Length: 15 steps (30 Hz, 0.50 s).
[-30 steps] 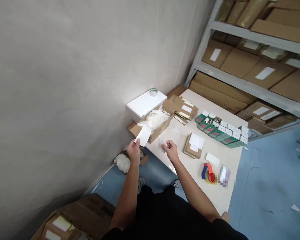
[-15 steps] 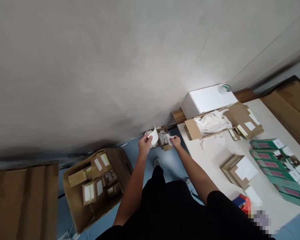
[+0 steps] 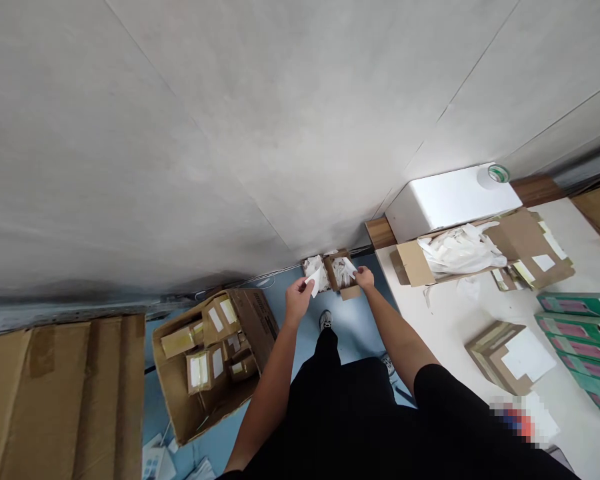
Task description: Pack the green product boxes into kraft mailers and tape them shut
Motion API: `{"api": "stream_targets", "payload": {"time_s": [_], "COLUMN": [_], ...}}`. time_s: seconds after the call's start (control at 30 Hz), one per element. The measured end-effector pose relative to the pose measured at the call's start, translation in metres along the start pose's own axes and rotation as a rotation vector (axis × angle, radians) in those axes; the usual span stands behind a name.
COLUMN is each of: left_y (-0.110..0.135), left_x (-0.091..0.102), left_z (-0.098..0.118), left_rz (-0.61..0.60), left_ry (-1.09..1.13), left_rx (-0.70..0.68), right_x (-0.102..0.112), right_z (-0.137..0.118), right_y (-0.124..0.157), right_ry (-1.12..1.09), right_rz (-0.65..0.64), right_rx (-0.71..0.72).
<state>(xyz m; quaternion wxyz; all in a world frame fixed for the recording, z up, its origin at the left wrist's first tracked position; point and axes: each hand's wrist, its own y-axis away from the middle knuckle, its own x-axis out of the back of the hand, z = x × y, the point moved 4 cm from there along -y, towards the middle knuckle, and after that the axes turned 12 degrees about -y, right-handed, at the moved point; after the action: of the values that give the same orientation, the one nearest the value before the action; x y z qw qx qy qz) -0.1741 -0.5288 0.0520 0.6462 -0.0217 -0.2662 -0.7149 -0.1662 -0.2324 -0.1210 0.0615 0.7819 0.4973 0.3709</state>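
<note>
Slip [image 3: 314,281], long axis upward, in pinching left hand [image 3: 299,301]; scrap [image 3: 350,266] in pinching right hand [image 3: 365,277].

A small box [image 3: 349,291] sits on the floor against the wall, left of the desk [image 3: 455,313]. The left hand [image 3: 297,301] with a slip [image 3: 314,281] and the right hand [image 3: 365,277] with a scrap [image 3: 350,266] are over it. Farther left, an open carton [image 3: 253,320] holds packets [image 3: 200,370]. On the desk, a tape roll [image 3: 499,174] lies on a case [image 3: 445,200] by the wall.
</note>
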Motion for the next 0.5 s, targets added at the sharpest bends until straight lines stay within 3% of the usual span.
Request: {"api": "stream_targets", "payload": {"time_s": [0.1,0.23,0.33,0.5], "left_y": [-0.007,-0.014,-0.012,0.012], "left_x": [-0.007,-0.030,-0.058,-0.121], "left_z": [0.006,0.023,0.044,0.085], "left_rz": [-0.006,-0.004,-0.024,-0.112], "left_ry": [-0.006,-0.029,-0.076,-0.153], "left_rx": [-0.047,-0.159,-0.244,-0.394], "right_x": [0.013,0.036,0.056,0.098], "right_z": [0.002,-0.009,-0.022,-0.042], "right_y": [0.016,0.043,0.069,0.122], "right_ry": [-0.093,-0.283,-0.481,-0.835], "right_rz": [0.049,0.091,0.080,-0.080], "right_rx": [-0.030,0.061,0.141,0.149]}}
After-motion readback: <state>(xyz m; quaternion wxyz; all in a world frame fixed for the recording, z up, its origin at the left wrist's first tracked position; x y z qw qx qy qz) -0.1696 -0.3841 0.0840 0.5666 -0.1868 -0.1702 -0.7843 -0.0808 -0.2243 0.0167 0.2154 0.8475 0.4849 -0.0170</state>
